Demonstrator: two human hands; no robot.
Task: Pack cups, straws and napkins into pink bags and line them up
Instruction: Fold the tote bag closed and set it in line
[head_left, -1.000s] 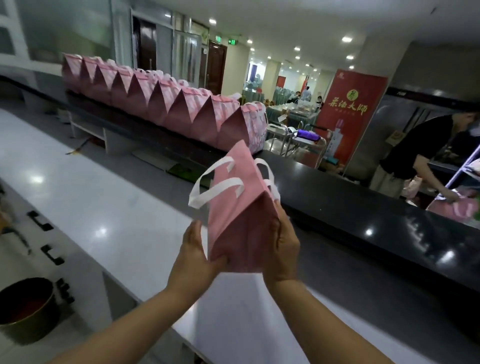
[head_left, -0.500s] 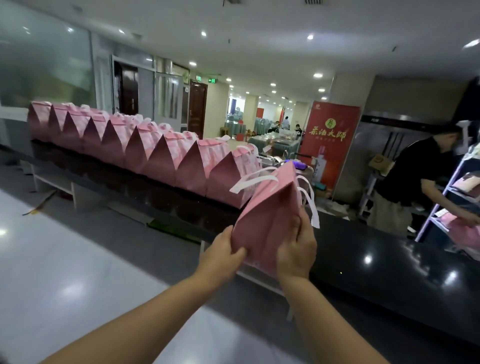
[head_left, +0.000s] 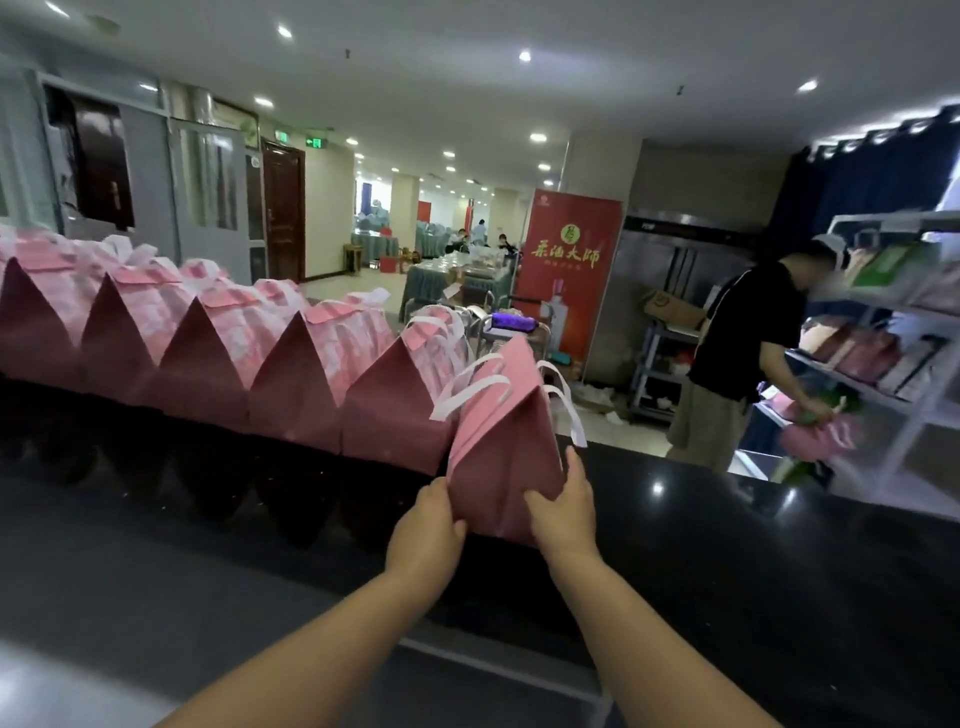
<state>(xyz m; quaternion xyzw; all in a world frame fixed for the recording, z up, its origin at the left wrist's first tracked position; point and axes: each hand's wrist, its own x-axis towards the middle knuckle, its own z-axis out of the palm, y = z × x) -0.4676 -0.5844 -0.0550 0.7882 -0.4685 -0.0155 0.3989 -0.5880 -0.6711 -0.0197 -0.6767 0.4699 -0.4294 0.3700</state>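
**Here, a pink bag held at the end of the row**

The pink paper bag with a peaked, folded top and white ribbon handles (head_left: 501, 452) sits upright between both hands, over the near part of the glossy black counter (head_left: 727, 545). Whether its base touches the counter cannot be told. The left hand (head_left: 423, 535) grips the bag's lower left corner, fingers curled round the edge. The right hand (head_left: 563, 512) clasps the lower right side, thumb on the near face and fingers wrapped round the far edge.

Just to the bag's left stands the row of matching pink bags (head_left: 218, 364), packed side by side along the counter and running away to the left. The nearest of them touches or nearly touches the held bag, and the held bag's handles overlap it in view.

Behind the counter a red upright banner with yellow characters (head_left: 569, 275) stands on the floor, with a metal cart carrying a purple bundle (head_left: 511, 322) in front of it. To the right a person in a black shirt (head_left: 743, 338) bends toward a white shelf rack (head_left: 914, 322) stocked with packets, handling another pink item there. A dark brown door (head_left: 283, 208) lies further back on the left.
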